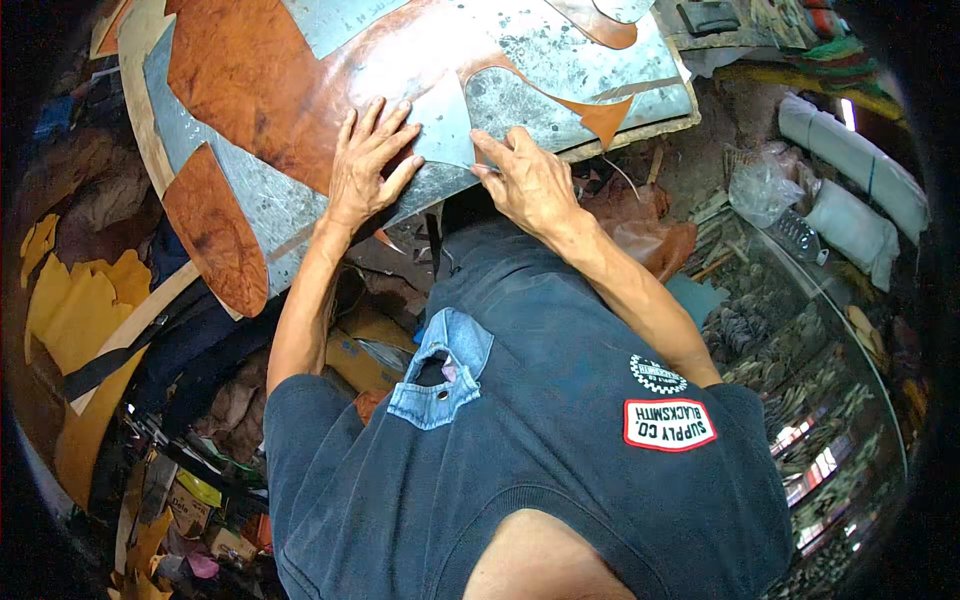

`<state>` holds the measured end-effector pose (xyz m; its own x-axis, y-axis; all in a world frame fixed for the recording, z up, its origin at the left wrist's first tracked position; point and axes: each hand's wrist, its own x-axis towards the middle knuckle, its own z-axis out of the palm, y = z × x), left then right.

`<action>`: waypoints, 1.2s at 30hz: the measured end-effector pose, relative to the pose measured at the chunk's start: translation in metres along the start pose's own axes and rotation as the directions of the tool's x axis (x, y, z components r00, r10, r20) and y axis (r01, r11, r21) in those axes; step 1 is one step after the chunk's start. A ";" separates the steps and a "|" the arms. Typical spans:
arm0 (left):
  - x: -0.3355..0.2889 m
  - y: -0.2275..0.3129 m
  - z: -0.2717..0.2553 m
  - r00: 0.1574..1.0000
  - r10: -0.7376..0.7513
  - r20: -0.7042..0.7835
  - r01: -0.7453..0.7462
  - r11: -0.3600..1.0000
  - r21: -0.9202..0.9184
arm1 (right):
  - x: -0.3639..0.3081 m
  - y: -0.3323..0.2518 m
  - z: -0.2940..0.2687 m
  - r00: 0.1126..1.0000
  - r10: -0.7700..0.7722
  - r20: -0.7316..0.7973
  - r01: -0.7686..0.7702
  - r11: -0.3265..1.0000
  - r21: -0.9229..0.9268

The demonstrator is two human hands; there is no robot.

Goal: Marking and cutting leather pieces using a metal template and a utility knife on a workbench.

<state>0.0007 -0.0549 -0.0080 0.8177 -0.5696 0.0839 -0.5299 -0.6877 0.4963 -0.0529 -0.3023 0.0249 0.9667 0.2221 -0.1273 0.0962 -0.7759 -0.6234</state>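
Note:
My left hand (372,165) lies flat with its fingers spread, across the edge of a brown leather hide (245,90) and a pale grey-blue pattern piece (440,118). Close to the pattern's right corner, my right hand (530,180) is closed in a pinch, index finger pointing forward. A thin pale tip shows by its fingertips, but most of what it holds is hidden. The leather rests on a spotted grey metal-topped table (515,112). Beyond my right hand, a narrow cut offcut of leather (603,122) curves to a pointed end.
A rounded brown leather piece (215,232) overhangs the table's near left edge. Another pale pattern (340,22) lies on the far leather. Yellow leather scraps (85,305) hang at left. White wrapped rolls (850,150) and a glass-topped case (800,400) stand at right.

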 end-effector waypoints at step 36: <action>0.052 -0.002 -0.008 0.826 0.506 0.248 -0.537 0.840 0.077 | -0.088 -0.059 0.019 0.980 0.192 -0.055 -0.160 0.923 0.351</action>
<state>0.0462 -0.0794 0.0020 0.3519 -0.9300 0.1065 -0.9018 -0.3063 0.3048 -0.1482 -0.2653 0.0584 0.9788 0.0363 -0.2014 -0.1496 -0.5444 -0.8254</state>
